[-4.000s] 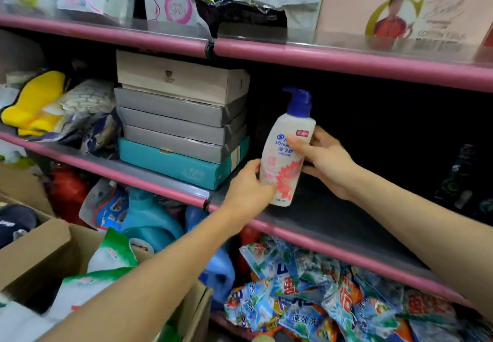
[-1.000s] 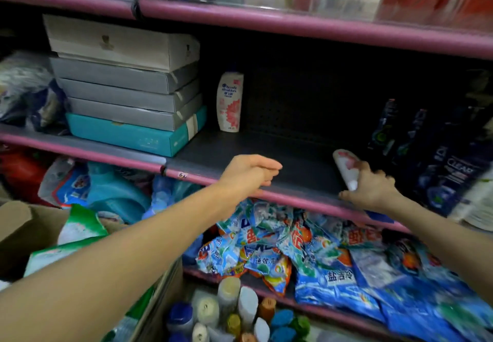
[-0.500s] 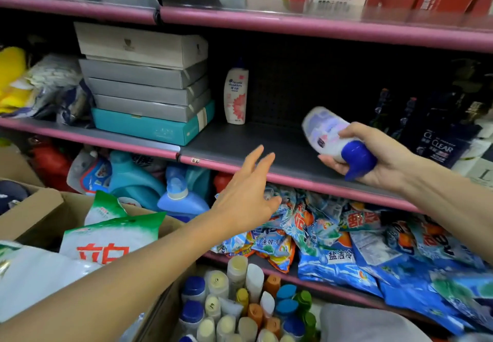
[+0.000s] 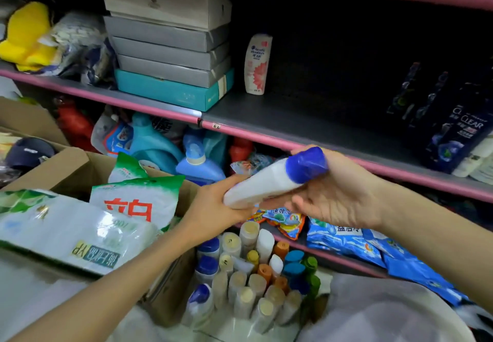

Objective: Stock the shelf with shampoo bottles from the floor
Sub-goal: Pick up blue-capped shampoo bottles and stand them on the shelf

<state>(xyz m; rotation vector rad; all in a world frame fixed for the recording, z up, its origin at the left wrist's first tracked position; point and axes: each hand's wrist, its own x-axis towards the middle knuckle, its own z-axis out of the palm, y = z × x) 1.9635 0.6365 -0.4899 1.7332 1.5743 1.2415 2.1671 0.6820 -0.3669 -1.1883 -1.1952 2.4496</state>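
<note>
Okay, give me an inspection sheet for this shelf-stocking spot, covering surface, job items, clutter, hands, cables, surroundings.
Surface: grey middle shelf with pink front edge, bare deck in its centre.
Job's things: one white shampoo bottle stands upright on the shelf beside the stacked boxes; a second white bottle with blue cap is held tilted in front of the shelf; more bottles stand packed on the floor.
Clutter: cardboard box holding green-and-white bags; blue packets on the lower shelf.
Hands: left hand grips the bottle's base; right hand holds its cap end.
Cables: nothing seen.
Surroundings: dark bottles on the shelf's right; blue detergent jugs below.
</note>
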